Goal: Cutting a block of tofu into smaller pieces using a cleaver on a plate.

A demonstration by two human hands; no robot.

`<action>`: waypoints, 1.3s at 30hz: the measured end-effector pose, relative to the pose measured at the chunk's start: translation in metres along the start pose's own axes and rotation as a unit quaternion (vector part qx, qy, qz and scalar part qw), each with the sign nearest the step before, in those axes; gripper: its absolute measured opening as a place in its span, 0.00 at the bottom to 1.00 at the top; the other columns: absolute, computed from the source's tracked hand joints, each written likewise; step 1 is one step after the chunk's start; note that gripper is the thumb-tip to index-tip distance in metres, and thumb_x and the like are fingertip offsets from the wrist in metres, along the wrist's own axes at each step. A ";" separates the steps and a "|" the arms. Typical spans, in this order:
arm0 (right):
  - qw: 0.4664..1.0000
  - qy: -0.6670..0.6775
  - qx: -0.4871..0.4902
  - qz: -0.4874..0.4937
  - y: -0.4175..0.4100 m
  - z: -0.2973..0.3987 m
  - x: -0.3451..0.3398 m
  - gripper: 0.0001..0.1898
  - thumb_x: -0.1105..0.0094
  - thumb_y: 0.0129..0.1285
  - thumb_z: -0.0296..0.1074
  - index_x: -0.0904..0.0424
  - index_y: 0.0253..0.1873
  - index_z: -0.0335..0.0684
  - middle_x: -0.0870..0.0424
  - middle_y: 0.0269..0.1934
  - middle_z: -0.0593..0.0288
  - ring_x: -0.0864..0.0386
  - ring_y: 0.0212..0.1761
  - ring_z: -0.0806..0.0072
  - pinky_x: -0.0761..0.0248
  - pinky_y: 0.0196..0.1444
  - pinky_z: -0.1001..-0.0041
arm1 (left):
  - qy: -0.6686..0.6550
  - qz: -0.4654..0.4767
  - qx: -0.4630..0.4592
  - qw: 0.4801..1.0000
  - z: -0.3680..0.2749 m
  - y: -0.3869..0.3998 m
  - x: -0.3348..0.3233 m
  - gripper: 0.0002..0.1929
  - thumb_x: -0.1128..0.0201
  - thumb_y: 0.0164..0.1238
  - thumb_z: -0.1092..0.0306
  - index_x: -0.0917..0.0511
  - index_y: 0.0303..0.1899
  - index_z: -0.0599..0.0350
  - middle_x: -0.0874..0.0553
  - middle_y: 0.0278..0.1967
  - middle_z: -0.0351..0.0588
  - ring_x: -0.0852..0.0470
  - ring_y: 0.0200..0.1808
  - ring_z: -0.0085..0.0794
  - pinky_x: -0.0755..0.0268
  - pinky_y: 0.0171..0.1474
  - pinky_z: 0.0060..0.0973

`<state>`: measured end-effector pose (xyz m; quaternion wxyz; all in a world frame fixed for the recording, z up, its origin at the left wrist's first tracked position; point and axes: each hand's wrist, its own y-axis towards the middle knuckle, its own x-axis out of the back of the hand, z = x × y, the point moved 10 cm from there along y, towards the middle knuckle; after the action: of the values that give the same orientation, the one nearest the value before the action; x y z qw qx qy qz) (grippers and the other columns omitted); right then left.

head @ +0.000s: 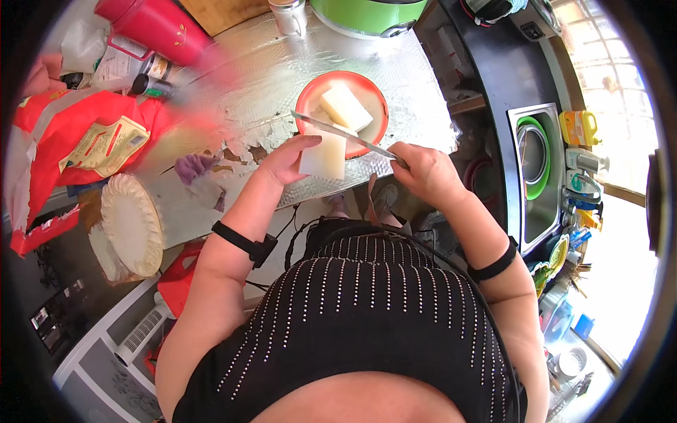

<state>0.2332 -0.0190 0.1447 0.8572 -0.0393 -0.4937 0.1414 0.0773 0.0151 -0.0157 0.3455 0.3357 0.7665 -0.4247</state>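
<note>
My left hand [288,161] grips a pale, whitish block of food [323,157] from its left side, over the near edge of a plate. In my right hand [426,172] is the handle of a knife [349,136], whose long blade points left and lies across the block's far edge; whether it cuts into the block I cannot tell. Just beyond, another pale block [346,107] rests in the red-rimmed plate [382,98], with part of a further piece showing beside the blade. The plate stands on a table covered in silvery foil [254,69].
A green appliance [368,16] and a metal cup [289,18] stand at the table's far side. Leftward are a red pitcher [164,31], a red plastic bag [100,132], a purple cloth [194,168] and a scalloped dish [132,227]. A sink [550,217] is on the right.
</note>
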 end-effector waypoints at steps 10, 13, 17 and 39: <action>0.998 -0.052 0.009 0.027 -0.004 -0.001 0.001 0.08 0.48 0.61 0.38 0.27 0.39 0.41 0.19 0.29 0.52 0.19 0.33 0.54 0.26 0.37 0.57 | 0.057 -0.020 -0.029 0.998 -0.018 0.001 -0.022 0.25 0.37 0.62 0.63 0.29 0.59 0.64 0.20 0.53 0.50 0.19 0.51 0.34 0.24 0.54 0.34; 0.995 -0.087 -0.006 0.051 -0.001 -0.005 -0.007 0.07 0.49 0.61 0.37 0.27 0.38 0.41 0.19 0.28 0.52 0.19 0.32 0.53 0.26 0.36 0.57 | 0.060 -0.011 -0.025 0.998 -0.020 0.001 -0.023 0.26 0.36 0.60 0.64 0.29 0.59 0.63 0.20 0.53 0.50 0.19 0.52 0.34 0.24 0.54 0.34; 0.995 -0.086 -0.015 0.047 0.001 -0.011 -0.019 0.07 0.51 0.62 0.36 0.28 0.38 0.40 0.19 0.28 0.51 0.19 0.32 0.52 0.26 0.36 0.56 | 0.052 -0.022 -0.018 0.998 -0.015 0.006 -0.014 0.25 0.37 0.60 0.64 0.28 0.59 0.62 0.20 0.52 0.50 0.19 0.51 0.34 0.23 0.54 0.34; 0.999 -0.037 0.000 -0.024 -0.009 0.002 0.008 0.08 0.46 0.61 0.35 0.24 0.42 0.42 0.18 0.31 0.53 0.19 0.33 0.54 0.26 0.36 0.60 | 0.059 0.025 -0.010 0.998 -0.007 0.003 -0.013 0.28 0.40 0.66 0.57 0.34 0.64 0.59 0.23 0.56 0.50 0.21 0.54 0.41 0.23 0.51 0.47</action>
<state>0.2372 -0.0250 0.1545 0.8413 -0.0227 -0.5261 0.1223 0.0852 0.0196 -0.0031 0.3137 0.3758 0.7809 -0.3881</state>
